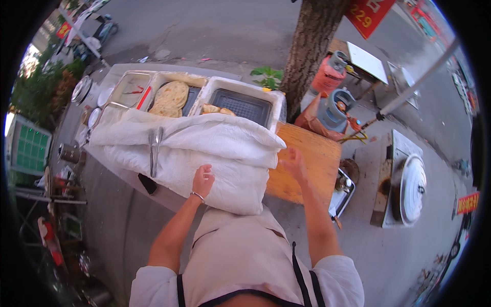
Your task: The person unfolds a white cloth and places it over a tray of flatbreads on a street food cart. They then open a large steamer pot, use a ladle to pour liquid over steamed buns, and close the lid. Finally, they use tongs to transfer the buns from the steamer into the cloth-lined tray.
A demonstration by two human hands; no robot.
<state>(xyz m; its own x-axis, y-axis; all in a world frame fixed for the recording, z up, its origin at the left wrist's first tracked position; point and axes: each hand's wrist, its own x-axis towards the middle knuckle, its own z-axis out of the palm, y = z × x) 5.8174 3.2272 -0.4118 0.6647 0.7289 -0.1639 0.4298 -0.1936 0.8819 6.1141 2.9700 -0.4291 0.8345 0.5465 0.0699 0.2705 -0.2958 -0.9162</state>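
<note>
A thick white cloth cover (226, 165) lies folded back over the near part of the food boxes. Above its near half is my left hand (203, 180), fingers loosely bent and nothing held; whether it touches the cloth I cannot tell. My right hand (295, 165) is empty beside the cloth's right edge, over an orange-brown wooden board (322, 153). Metal tongs (155, 149) rest on the cloth, left of my hands. Round browned flatbreads (170, 96) show in the middle box. Several bread pieces (218, 110) peek out in the right white foam box (277, 105), partly covered by cloth.
At the left, a metal tray (132, 86) holds a red-handled tool. Past the board stand a tree trunk (312, 50), a grey gas cylinder (337, 111) and a red one (330, 73). A large lidded pan (412, 190) sits at the right. A slanted pole (418, 92) crosses there.
</note>
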